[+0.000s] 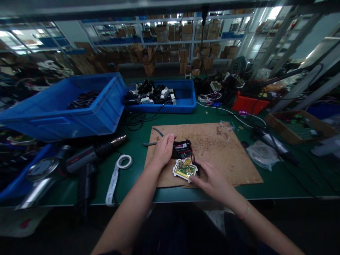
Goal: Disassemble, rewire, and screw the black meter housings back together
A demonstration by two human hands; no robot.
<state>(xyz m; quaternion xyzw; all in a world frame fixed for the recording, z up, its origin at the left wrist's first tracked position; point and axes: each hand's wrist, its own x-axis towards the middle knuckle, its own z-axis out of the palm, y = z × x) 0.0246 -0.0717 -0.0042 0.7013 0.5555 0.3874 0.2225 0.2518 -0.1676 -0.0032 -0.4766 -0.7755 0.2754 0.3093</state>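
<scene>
My left hand [163, 150] is closed around the left side of a black plastic housing [182, 150] whose inside shows red and black wires. Grey cable ends [149, 144] stick out to the left of that hand. Nearer to me, my right hand [209, 177] grips the right edge of a circuit board in a white frame [183, 170], thumb at its lower corner. The board is green with a yellow part and a round yellow disc. Thin wires run between board and housing. Both are over a brown cardboard sheet [212, 148].
Left are a heat gun [87, 159], a tape roll [124, 162] and a large blue bin [79, 117]. A blue tray [170, 108] of black and white parts stands behind. Rightward lie a plastic bag [262, 154], an electric screwdriver [271, 141] and a cardboard box [289, 138].
</scene>
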